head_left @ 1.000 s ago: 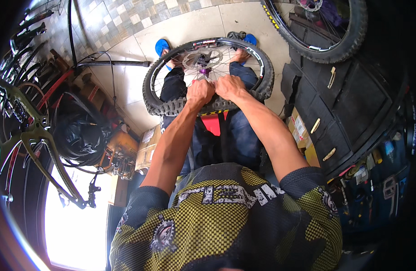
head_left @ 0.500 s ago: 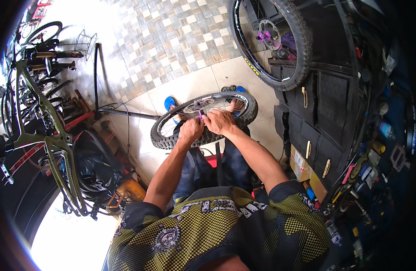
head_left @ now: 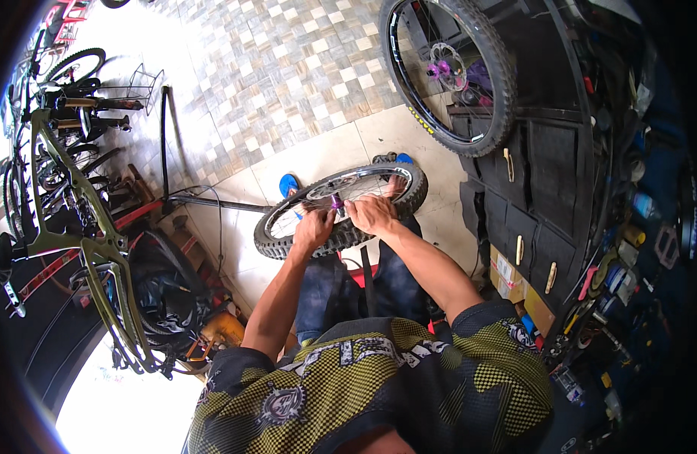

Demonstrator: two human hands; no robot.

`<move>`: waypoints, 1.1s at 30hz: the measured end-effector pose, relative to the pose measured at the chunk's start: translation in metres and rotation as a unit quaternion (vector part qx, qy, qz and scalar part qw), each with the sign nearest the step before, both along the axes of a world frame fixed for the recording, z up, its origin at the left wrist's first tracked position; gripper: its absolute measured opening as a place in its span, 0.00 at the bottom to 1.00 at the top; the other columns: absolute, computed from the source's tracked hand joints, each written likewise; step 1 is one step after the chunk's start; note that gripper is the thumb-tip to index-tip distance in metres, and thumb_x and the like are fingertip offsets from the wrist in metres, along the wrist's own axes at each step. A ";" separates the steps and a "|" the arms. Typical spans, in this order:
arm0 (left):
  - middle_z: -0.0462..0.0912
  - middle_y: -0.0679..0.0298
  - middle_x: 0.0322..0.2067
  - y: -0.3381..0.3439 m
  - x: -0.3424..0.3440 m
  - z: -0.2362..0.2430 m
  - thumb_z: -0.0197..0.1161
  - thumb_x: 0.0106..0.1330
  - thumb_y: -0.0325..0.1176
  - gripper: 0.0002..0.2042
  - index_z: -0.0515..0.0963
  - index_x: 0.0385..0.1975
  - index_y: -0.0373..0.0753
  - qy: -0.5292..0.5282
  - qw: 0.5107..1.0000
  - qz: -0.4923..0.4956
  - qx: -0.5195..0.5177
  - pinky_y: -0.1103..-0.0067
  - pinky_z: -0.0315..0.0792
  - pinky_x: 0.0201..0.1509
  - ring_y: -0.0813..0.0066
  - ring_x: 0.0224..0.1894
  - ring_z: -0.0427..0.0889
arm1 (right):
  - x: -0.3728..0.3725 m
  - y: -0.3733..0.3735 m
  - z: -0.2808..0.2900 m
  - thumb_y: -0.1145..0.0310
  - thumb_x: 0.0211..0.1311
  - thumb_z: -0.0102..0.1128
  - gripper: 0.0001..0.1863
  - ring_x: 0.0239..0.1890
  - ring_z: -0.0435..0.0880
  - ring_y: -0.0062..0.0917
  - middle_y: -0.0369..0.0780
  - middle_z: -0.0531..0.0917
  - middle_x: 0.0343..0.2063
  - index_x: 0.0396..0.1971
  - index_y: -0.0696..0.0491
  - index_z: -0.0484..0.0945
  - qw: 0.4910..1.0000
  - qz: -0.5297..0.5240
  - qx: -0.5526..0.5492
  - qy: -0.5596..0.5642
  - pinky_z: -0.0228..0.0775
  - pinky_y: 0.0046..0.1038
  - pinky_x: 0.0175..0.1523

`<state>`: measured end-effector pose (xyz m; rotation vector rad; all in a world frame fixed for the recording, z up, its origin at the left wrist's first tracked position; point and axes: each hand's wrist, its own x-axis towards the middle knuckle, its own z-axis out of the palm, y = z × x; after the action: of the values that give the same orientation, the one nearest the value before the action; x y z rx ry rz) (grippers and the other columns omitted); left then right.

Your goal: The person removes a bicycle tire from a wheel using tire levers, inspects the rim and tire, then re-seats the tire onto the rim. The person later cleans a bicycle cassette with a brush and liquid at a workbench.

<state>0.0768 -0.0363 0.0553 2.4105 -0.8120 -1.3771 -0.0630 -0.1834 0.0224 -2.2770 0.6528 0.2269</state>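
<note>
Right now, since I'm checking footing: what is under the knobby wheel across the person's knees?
Under the knobby wheel: jeans-clad knees, blue shoes on pale tile floor. Both hands, left hand and right hand, cover its near hub side.

Bike wheel with knobby black tyre and silver rim lies near flat across my knees, tilted slightly, just above the pale tiled floor. Thin spokes run in to a purple hub at the middle. Tread blocks are chunky along the near edge, which faces me. Far edge sits over my feet. I can't tell if the tyre is fully seated on the rim. Both my hands rest on its near side, by the hub.
</note>
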 end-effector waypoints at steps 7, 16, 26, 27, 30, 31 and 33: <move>0.86 0.45 0.33 -0.003 -0.039 -0.010 0.54 0.72 0.47 0.20 0.82 0.30 0.35 -0.126 0.991 -0.040 -0.031 0.57 0.80 0.48 0.45 0.40 0.86 | 0.016 0.006 0.009 0.52 0.75 0.41 0.30 0.35 0.90 0.45 0.51 0.88 0.27 0.23 0.51 0.89 0.974 0.072 0.017 0.213 0.81 0.45 0.49; 0.87 0.41 0.35 -0.003 -0.059 -0.059 0.55 0.67 0.48 0.21 0.88 0.34 0.36 0.046 0.988 -0.022 0.143 0.56 0.81 0.50 0.41 0.41 0.88 | -0.002 0.011 -0.039 0.59 0.61 0.56 0.17 0.48 0.89 0.43 0.50 0.90 0.41 0.36 0.51 0.91 0.919 0.100 0.113 0.365 0.81 0.42 0.54; 0.86 0.37 0.35 -0.039 -0.064 -0.094 0.54 0.70 0.52 0.26 0.87 0.31 0.31 0.065 0.978 0.046 0.194 0.55 0.80 0.48 0.40 0.41 0.88 | 0.004 -0.025 -0.080 0.48 0.71 0.49 0.27 0.45 0.89 0.49 0.54 0.88 0.39 0.35 0.55 0.90 0.923 0.123 0.143 0.334 0.79 0.47 0.53; 0.86 0.37 0.35 -0.041 -0.063 -0.094 0.54 0.70 0.52 0.26 0.87 0.32 0.31 0.055 0.979 0.048 0.188 0.55 0.80 0.49 0.40 0.41 0.88 | 0.003 -0.025 -0.080 0.47 0.72 0.48 0.28 0.45 0.89 0.48 0.53 0.89 0.40 0.35 0.54 0.90 0.924 0.125 0.138 0.334 0.79 0.47 0.53; 0.86 0.38 0.36 -0.040 -0.056 -0.080 0.53 0.72 0.51 0.24 0.87 0.35 0.35 0.053 0.983 0.048 0.170 0.54 0.80 0.50 0.39 0.40 0.87 | 0.008 -0.035 -0.055 0.44 0.72 0.48 0.30 0.45 0.89 0.49 0.52 0.89 0.41 0.34 0.54 0.90 0.935 0.092 0.160 0.303 0.79 0.47 0.53; 0.86 0.39 0.35 -0.042 -0.052 -0.068 0.53 0.72 0.51 0.24 0.86 0.34 0.35 0.031 0.987 0.049 0.153 0.54 0.80 0.49 0.39 0.40 0.87 | 0.012 -0.042 -0.043 0.44 0.72 0.47 0.30 0.45 0.89 0.49 0.53 0.89 0.41 0.33 0.55 0.90 0.940 0.074 0.173 0.285 0.78 0.48 0.53; 0.86 0.41 0.35 -0.041 -0.041 -0.029 0.53 0.73 0.50 0.23 0.85 0.32 0.35 -0.009 0.991 0.044 0.128 0.54 0.80 0.48 0.39 0.40 0.87 | 0.006 -0.049 -0.025 0.42 0.72 0.48 0.32 0.41 0.88 0.51 0.53 0.88 0.36 0.30 0.55 0.89 0.978 0.019 0.123 0.170 0.77 0.49 0.49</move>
<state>0.0359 -0.0775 0.0259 2.6160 -0.5531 -1.5084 -0.0568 -0.2322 -0.0026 -2.0290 0.7096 0.6899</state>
